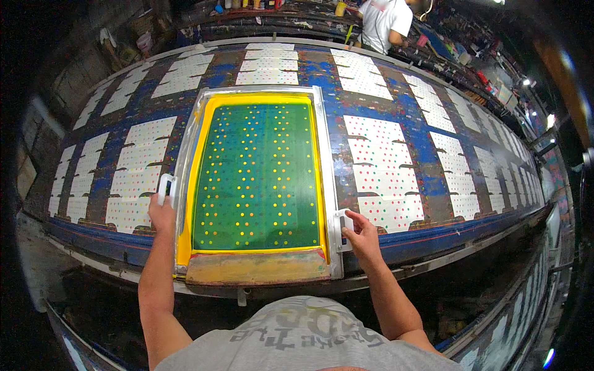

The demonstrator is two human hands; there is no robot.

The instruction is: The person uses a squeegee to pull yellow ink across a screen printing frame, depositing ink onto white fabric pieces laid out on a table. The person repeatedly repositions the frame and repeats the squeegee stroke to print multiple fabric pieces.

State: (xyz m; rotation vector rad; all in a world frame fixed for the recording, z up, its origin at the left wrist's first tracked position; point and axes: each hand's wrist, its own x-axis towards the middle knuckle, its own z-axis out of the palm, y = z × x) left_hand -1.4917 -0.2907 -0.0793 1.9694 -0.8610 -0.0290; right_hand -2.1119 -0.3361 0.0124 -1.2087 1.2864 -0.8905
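In front of me a screen printing frame (320, 161) lies on a long table. Its metal border surrounds a green mesh (260, 179) dotted with rows of small yellow and orange spots, edged by a yellow band. My left hand (162, 215) is closed around the white handle (165, 187) on the frame's left side. On the right side, my right hand (364, 238) grips a second white handle (341, 224), with thumb and fingers curled at it. A stained, yellowish board like a squeegee (257, 267) lies across the frame's near end.
White cut fabric panels with coloured dots, such as one panel (383, 167) to the right, lie in two rows along the blue-stained table (427, 148). A rail (421, 266) runs along its near edge. Across the table stands a person (385, 25) in a white shirt.
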